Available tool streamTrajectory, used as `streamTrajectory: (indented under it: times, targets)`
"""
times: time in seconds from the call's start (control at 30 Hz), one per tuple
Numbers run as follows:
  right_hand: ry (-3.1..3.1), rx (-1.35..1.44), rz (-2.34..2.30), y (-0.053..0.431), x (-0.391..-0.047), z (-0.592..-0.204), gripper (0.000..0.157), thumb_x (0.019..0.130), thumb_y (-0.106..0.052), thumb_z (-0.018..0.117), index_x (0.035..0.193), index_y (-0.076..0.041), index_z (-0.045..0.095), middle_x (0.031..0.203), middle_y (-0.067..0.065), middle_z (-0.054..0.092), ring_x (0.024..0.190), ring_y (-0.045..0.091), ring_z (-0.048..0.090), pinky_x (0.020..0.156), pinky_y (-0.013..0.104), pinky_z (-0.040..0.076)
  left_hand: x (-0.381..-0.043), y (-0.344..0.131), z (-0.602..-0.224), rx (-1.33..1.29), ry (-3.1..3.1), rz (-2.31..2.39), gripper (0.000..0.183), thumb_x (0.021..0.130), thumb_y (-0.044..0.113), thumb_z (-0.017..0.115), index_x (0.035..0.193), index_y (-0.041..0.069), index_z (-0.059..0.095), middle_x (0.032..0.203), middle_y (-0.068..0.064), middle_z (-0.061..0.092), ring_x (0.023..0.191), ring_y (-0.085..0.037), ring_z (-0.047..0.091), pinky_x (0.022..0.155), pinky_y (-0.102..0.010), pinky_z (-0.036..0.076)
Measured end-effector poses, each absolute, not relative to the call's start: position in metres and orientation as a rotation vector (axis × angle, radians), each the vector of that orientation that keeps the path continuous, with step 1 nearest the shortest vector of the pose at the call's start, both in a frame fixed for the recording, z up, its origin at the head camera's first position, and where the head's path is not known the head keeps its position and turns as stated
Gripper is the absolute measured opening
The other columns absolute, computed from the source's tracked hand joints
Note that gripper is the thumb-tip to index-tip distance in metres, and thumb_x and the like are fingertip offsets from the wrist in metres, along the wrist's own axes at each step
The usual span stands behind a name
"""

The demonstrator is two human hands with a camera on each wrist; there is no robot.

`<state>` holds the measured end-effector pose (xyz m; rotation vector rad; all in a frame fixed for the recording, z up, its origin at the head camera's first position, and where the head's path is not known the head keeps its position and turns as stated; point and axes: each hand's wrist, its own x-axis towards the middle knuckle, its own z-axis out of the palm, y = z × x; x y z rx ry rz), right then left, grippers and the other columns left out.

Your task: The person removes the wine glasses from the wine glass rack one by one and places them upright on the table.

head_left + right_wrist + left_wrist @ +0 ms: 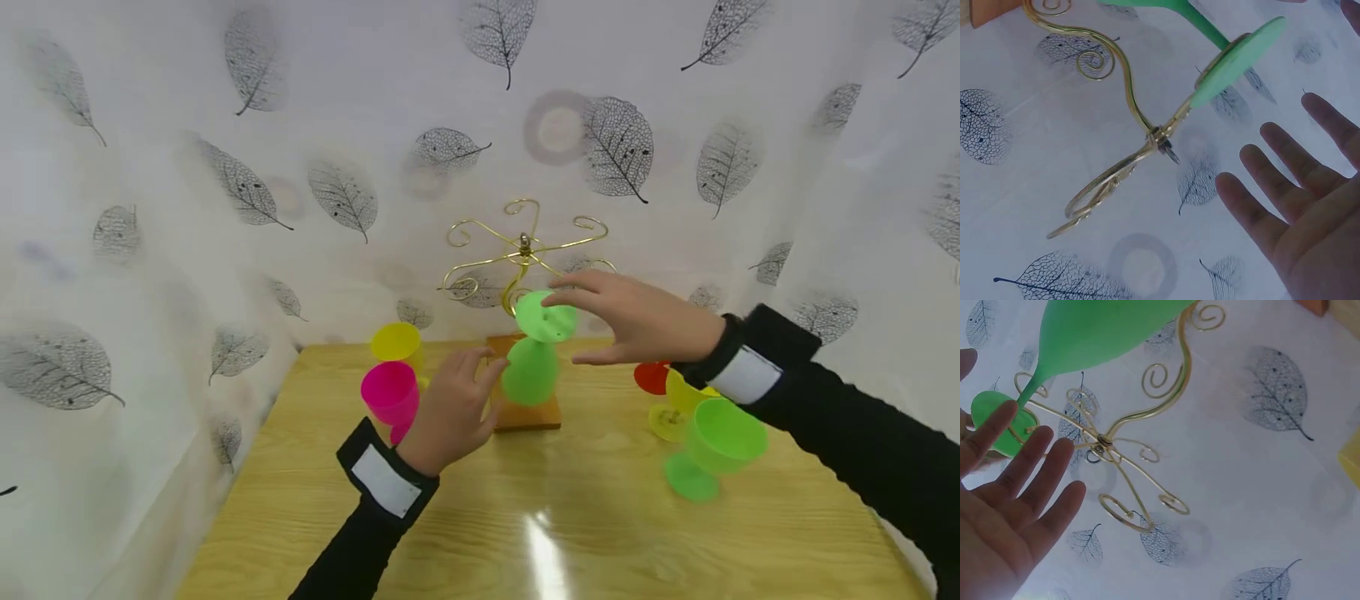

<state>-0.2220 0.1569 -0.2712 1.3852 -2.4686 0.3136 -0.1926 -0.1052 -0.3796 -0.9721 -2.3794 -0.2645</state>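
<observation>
A green plastic goblet (531,372) hangs upside down, base up, from an arm of a gold wire rack (525,243) with curled hooks. Its round base (1241,62) rests on the wire in the right wrist view. My left hand (455,408) is beside the goblet's bowl, fingers spread and loosely bent; whether a fingertip touches cannot be told. In the left wrist view, the left hand (1022,506) overlaps part of the base. My right hand (637,317) reaches over near the base, and in the right wrist view its fingers (1260,212) are spread, apart from the goblet.
The rack's wooden base (528,414) stands on the wooden table (450,533). On the left are a yellow goblet (397,342) and a pink goblet (390,392). Red (651,377), yellow (686,392) and green (723,437) goblets stand on the right. Leaf-patterned cloth (420,67) hangs behind.
</observation>
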Motion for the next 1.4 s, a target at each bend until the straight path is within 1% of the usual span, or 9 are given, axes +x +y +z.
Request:
streamTrajectory:
  times: [0.07, 0.23, 0.4, 0.5, 0.73, 0.9, 1.03, 1.2, 1.4]
  targets:
    - [-2.553, 1.413, 0.256, 0.150, -0.235, -0.268, 0.069, 0.069, -0.033, 0.083, 0.126, -0.008, 0.054, 0.133, 0.015, 0.053, 0.120, 0.032, 0.051, 0.098, 0.049, 0.046, -0.190, -0.100, -0.389, -0.992, -2.385, -0.235, 0.042, 0.077, 0.023, 0.072, 0.114, 0.007, 0.061, 0.112, -0.013, 0.061, 0.103, -0.025, 0.058, 0.093, -0.038, 0.050]
    - [-2.757, 1.443, 0.256, 0.146, -0.251, -0.267, 0.070, 0.070, -0.032, 0.082, 0.130, -0.012, 0.053, 0.135, 0.010, 0.053, 0.121, 0.030, 0.052, 0.099, 0.047, 0.047, -0.180, -0.089, -0.411, -1.072, -2.405, -0.224, 0.042, 0.080, 0.028, 0.071, 0.116, 0.010, 0.058, 0.111, -0.011, 0.062, 0.102, -0.023, 0.061, 0.092, -0.034, 0.052]
    - [-2.862, 1.487, 0.319, 0.143, -0.253, -0.269, 0.067, 0.070, -0.028, 0.083, 0.129, -0.017, 0.053, 0.127, 0.003, 0.058, 0.111, 0.023, 0.056, 0.093, 0.041, 0.050, -0.171, -0.088, -0.429, -1.119, -2.491, -0.292, 0.038, 0.082, 0.028, 0.069, 0.114, 0.012, 0.057, 0.113, -0.009, 0.062, 0.104, -0.020, 0.061, 0.093, -0.032, 0.051]
    - [-2.889, 1.491, 0.330, 0.140, -0.251, -0.270, 0.066, 0.069, -0.028, 0.083, 0.127, -0.017, 0.054, 0.123, 0.001, 0.060, 0.107, 0.021, 0.057, 0.090, 0.039, 0.051, -0.167, -0.090, -0.437, -1.123, -2.550, -0.331, 0.038, 0.083, 0.028, 0.068, 0.116, 0.014, 0.057, 0.114, -0.008, 0.062, 0.105, -0.019, 0.061, 0.093, -0.032, 0.051]
    - [-2.916, 1.520, 0.359, 0.133, -0.248, -0.267, 0.065, 0.069, -0.028, 0.083, 0.126, -0.017, 0.055, 0.124, 0.000, 0.060, 0.108, 0.020, 0.057, 0.091, 0.039, 0.051, -0.161, -0.095, -0.455, -1.146, -2.583, -0.385, 0.036, 0.082, 0.027, 0.068, 0.114, 0.014, 0.058, 0.115, -0.007, 0.061, 0.105, -0.019, 0.060, 0.091, -0.033, 0.052]
    - [-2.873, 1.568, 0.338, 0.125, -0.255, -0.255, 0.064, 0.070, -0.029, 0.083, 0.126, -0.019, 0.054, 0.124, -0.001, 0.059, 0.107, 0.018, 0.056, 0.092, 0.038, 0.051, -0.162, -0.098, -0.462, -1.148, -2.551, -0.408, 0.034, 0.082, 0.025, 0.068, 0.112, 0.014, 0.059, 0.113, -0.005, 0.059, 0.104, -0.017, 0.060, 0.090, -0.031, 0.052]
    - [-2.863, 1.587, 0.320, 0.116, -0.263, -0.240, 0.062, 0.070, -0.028, 0.082, 0.125, -0.018, 0.055, 0.122, -0.001, 0.060, 0.107, 0.018, 0.056, 0.092, 0.038, 0.050, -0.167, -0.102, -0.463, -1.151, -2.551, -0.398, 0.033, 0.082, 0.026, 0.068, 0.112, 0.015, 0.059, 0.112, -0.004, 0.059, 0.101, -0.016, 0.060, 0.089, -0.030, 0.052]
    - [-2.872, 1.596, 0.292, 0.101, -0.277, -0.223, 0.060, 0.069, -0.025, 0.082, 0.123, -0.016, 0.055, 0.118, 0.000, 0.061, 0.105, 0.019, 0.056, 0.091, 0.038, 0.050, -0.174, -0.112, -0.460, -1.129, -2.584, -0.409, 0.034, 0.082, 0.027, 0.069, 0.113, 0.016, 0.059, 0.113, -0.004, 0.059, 0.103, -0.017, 0.059, 0.090, -0.031, 0.051]
    - [-2.922, 1.556, 0.270, 0.099, -0.292, -0.219, 0.059, 0.069, -0.024, 0.083, 0.121, -0.014, 0.056, 0.118, 0.004, 0.061, 0.104, 0.022, 0.055, 0.090, 0.039, 0.051, -0.171, -0.114, -0.460, -1.120, -2.637, -0.440, 0.035, 0.083, 0.026, 0.069, 0.115, 0.017, 0.059, 0.113, -0.003, 0.059, 0.104, -0.016, 0.058, 0.091, -0.031, 0.051]
